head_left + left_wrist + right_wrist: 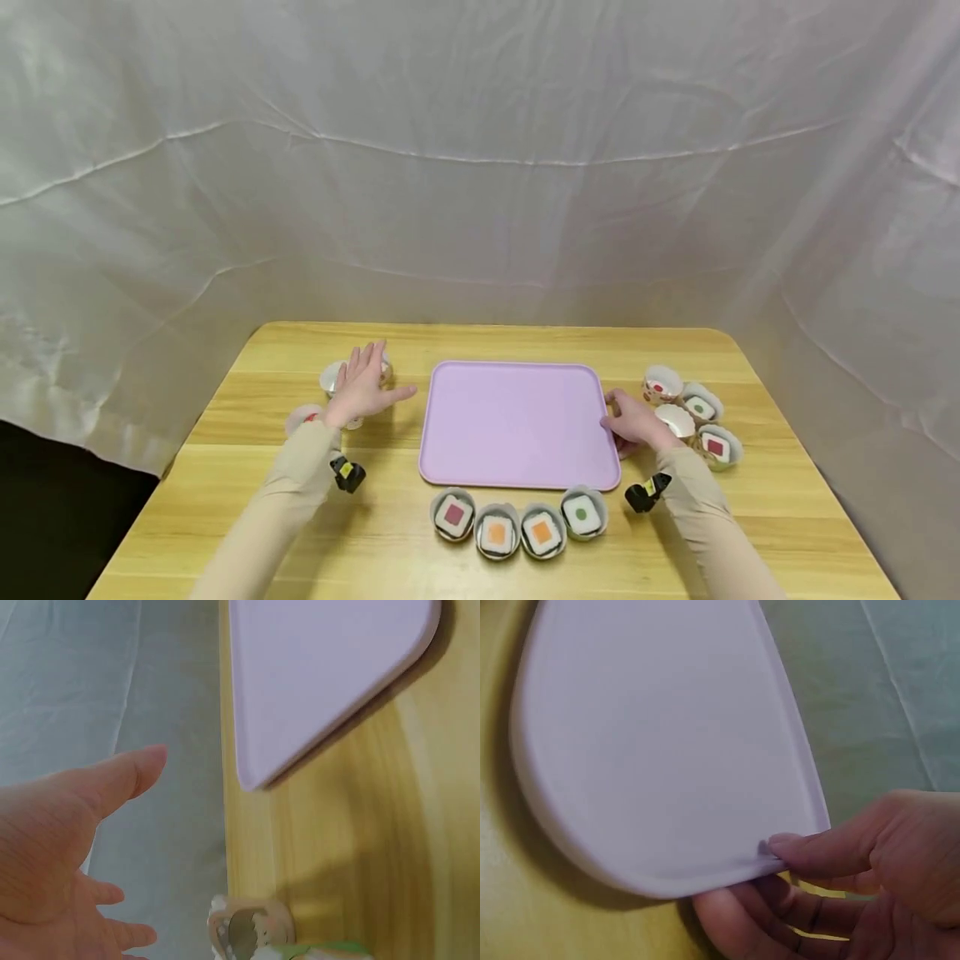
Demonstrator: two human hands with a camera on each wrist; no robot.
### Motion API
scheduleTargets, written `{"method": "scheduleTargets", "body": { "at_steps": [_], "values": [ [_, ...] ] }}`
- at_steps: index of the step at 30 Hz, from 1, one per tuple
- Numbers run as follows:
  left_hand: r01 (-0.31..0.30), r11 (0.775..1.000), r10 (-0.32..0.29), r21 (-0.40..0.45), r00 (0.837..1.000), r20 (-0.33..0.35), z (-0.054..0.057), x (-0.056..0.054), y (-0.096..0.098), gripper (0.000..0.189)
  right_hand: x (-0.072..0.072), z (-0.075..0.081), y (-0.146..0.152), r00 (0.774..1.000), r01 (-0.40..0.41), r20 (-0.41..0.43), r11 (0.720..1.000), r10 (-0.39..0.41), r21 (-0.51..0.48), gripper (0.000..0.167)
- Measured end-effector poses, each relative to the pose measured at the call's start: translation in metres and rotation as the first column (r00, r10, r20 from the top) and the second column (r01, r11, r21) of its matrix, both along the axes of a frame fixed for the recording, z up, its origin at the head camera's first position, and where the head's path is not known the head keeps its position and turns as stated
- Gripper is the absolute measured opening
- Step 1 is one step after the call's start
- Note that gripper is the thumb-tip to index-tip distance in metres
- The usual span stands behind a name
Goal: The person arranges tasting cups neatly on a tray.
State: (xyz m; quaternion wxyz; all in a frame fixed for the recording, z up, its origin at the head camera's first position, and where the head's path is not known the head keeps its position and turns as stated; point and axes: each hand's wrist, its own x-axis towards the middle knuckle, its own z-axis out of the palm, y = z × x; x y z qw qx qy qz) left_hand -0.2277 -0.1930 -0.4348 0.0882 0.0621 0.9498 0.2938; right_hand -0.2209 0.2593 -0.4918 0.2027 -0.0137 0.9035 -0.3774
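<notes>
A lilac rectangular tray (517,425) lies in the middle of the wooden table. My right hand (636,418) grips its right edge; in the right wrist view the thumb (810,851) is on top of the rim and the curled fingers (742,919) are beneath it. With fingers spread, my left hand (362,389) hovers left of the tray, above several small cups, and touches none that I can see. The left wrist view shows that hand (52,832) holding nothing, apart from the tray corner (255,776).
Several cups with sushi pieces (497,533) line the tray's front edge. On the right, more cups cluster, some with sushi (715,447), one white inside (675,421). Small cups (303,417) at left are partly hidden by my left hand. A grey curtain (495,208) hangs behind the table.
</notes>
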Motion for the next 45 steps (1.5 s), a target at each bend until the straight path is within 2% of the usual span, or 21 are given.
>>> {"method": "scheduleTargets", "body": {
  "at_steps": [9,16,21,27,34,40,45],
  "values": [
    [-0.011,0.999,0.013,-0.043,0.999,0.044,0.006,-0.026,-0.010,0.109,0.000,-0.004,-0.002,1.000,0.000,0.028,0.999,0.002,-0.054,0.049],
    [-0.017,0.993,0.030,-0.119,0.994,0.105,0.009,-0.045,-0.010,0.112,-0.001,-0.004,-0.004,1.000,-0.003,-0.012,1.000,0.003,-0.013,0.049],
    [-0.031,0.989,0.053,-0.145,0.988,0.145,0.008,-0.054,-0.011,0.115,0.000,-0.006,-0.003,0.999,-0.014,-0.029,1.000,0.014,-0.006,0.049],
    [-0.014,0.989,0.039,-0.148,0.985,0.167,0.001,-0.061,-0.010,0.110,0.000,-0.011,-0.003,1.000,-0.001,-0.026,1.000,0.001,0.013,0.050],
    [-0.036,0.985,0.066,-0.172,0.982,0.176,-0.009,-0.066,-0.009,0.107,0.001,-0.011,-0.002,1.000,-0.001,-0.025,0.999,0.002,0.033,0.053],
    [-0.046,0.975,0.085,-0.215,0.981,0.174,-0.011,-0.065,-0.005,0.097,0.000,-0.009,-0.001,1.000,-0.001,-0.024,0.999,0.002,0.035,0.052],
    [-0.064,0.974,0.099,-0.219,0.984,0.150,-0.013,-0.066,-0.004,0.089,0.001,-0.007,-0.001,0.999,-0.003,-0.035,1.000,0.003,0.023,0.050]
  ]
}}
